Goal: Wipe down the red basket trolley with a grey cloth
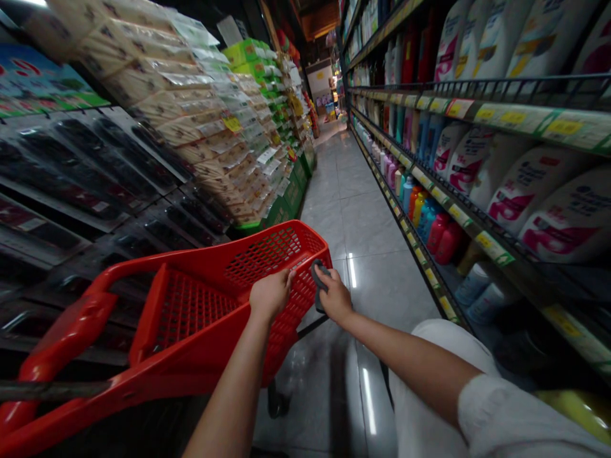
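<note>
A red plastic shopping cart (pixel 191 254) with latticed sides stands in front of me, its handle towards the lower left. My left hand (pixel 272 294) is closed over the cart's near side rim. In my right hand (pixel 337 298) is a dark grey cloth (pixel 319 286), held against the outside of the cart near its front corner. The cloth's far side is partly hidden by my fingers. The cart's basket shows a bare lattice floor where I can see into it.
Shelves with shampoo bottles (pixel 513 184) and yellow price tags line the right. Stacked packs of tissue (pixel 205 127) and hanging packaged goods (pixel 95 159) rise on the left. A grey tiled aisle floor (pixel 348 184) runs ahead between them.
</note>
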Tool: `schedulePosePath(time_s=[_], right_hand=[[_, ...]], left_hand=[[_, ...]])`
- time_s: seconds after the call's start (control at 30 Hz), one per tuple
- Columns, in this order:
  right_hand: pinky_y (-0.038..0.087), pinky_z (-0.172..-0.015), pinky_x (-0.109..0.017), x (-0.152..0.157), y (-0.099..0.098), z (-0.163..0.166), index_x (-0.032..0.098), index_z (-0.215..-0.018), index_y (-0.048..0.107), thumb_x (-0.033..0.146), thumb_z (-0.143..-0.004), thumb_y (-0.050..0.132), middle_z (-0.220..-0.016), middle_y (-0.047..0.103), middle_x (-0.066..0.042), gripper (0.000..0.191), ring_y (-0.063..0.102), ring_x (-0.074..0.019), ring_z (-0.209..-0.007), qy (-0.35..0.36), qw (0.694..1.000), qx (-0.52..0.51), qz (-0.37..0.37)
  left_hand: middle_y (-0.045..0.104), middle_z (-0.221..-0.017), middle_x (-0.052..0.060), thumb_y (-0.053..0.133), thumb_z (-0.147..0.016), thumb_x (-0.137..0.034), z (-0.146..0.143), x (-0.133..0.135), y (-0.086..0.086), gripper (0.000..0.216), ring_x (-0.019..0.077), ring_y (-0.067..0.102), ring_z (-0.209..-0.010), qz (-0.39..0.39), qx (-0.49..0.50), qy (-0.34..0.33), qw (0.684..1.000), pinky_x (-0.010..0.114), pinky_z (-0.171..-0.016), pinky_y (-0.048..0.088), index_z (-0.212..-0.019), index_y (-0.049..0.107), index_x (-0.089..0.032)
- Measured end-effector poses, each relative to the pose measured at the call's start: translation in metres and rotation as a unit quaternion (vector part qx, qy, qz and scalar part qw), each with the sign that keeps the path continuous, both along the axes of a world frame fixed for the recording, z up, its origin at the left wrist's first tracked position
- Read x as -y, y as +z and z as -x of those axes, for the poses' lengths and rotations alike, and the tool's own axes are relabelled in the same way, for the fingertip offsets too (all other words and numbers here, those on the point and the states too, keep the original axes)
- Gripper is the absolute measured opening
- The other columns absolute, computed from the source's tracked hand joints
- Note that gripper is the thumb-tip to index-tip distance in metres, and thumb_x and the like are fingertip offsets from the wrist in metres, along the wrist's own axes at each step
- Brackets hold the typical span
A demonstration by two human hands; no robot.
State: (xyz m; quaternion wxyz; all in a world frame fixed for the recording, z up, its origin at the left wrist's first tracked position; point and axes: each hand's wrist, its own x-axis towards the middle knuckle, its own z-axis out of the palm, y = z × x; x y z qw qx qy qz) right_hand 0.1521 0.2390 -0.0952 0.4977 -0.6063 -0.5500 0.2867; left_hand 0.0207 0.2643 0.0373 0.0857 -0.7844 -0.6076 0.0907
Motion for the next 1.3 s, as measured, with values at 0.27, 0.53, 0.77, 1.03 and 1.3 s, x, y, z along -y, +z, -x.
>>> schedulePosePath(time_s=[0.27, 0.53, 0.77, 1.03, 1.3], right_hand=[[0.045, -0.100, -0.030, -0.047, -0.006, -0.032, 0.017, -0.143, 0.047, 0.018, -0.077, 0.054, -0.124, 0.059, -0.009, 0.067, 0.056, -0.0191, -0.112, -0.123, 0.976, -0.180, 0.011], [0.051, -0.086, -0.033, -0.037, -0.036, -0.006, 0.021, -0.147, 0.042, 0.016, -0.074, 0.057, -0.113, 0.056, -0.009, 0.075, 0.062, -0.0212, -0.094, -0.058, 0.980, -0.074, 0.175], [0.047, -0.096, -0.029, -0.044, -0.023, -0.007, 0.026, -0.151, 0.034, 0.008, -0.076, 0.047, -0.123, 0.051, -0.008, 0.078, 0.056, -0.0187, -0.113, -0.067, 0.995, -0.051, 0.056], [0.050, -0.084, -0.027, -0.044, -0.027, -0.005, 0.027, -0.146, 0.043, 0.009, -0.079, 0.047, -0.112, 0.055, -0.006, 0.070, 0.061, -0.0177, -0.096, -0.056, 0.987, -0.056, 0.138], [0.050, -0.085, -0.030, -0.034, -0.043, -0.011, 0.034, -0.147, 0.040, 0.007, -0.080, 0.050, -0.121, 0.055, -0.008, 0.073, 0.064, -0.0197, -0.099, -0.016, 0.983, 0.053, 0.175]], left_hand=[[0.074, -0.096, 0.011, 0.010, -0.097, -0.051, -0.003, 0.008, 0.003, 0.061, 0.0292, 0.070, -0.089, 0.006, -0.006, 0.024, 1.000, 0.035, -0.072, 0.049, -0.105, 0.065, -0.024], [0.074, -0.096, 0.011, 0.009, -0.098, -0.050, -0.003, 0.013, 0.004, 0.061, 0.0280, 0.070, -0.090, 0.003, -0.020, 0.019, 1.000, 0.034, -0.072, 0.049, -0.104, 0.063, -0.023], [0.074, -0.095, 0.011, 0.010, -0.098, -0.049, -0.002, 0.011, 0.003, 0.059, 0.0282, 0.070, -0.089, 0.000, -0.028, 0.020, 0.999, 0.034, -0.072, 0.048, -0.105, 0.063, -0.023], [0.074, -0.096, 0.012, 0.008, -0.098, -0.049, -0.004, 0.012, 0.005, 0.062, 0.0288, 0.070, -0.088, 0.006, -0.030, 0.037, 0.999, 0.035, -0.072, 0.049, -0.109, 0.063, -0.023], [0.074, -0.095, 0.012, 0.006, -0.097, -0.050, -0.004, 0.010, 0.004, 0.064, 0.0288, 0.070, -0.088, 0.000, -0.026, 0.036, 0.999, 0.035, -0.071, 0.048, -0.106, 0.063, -0.024]])
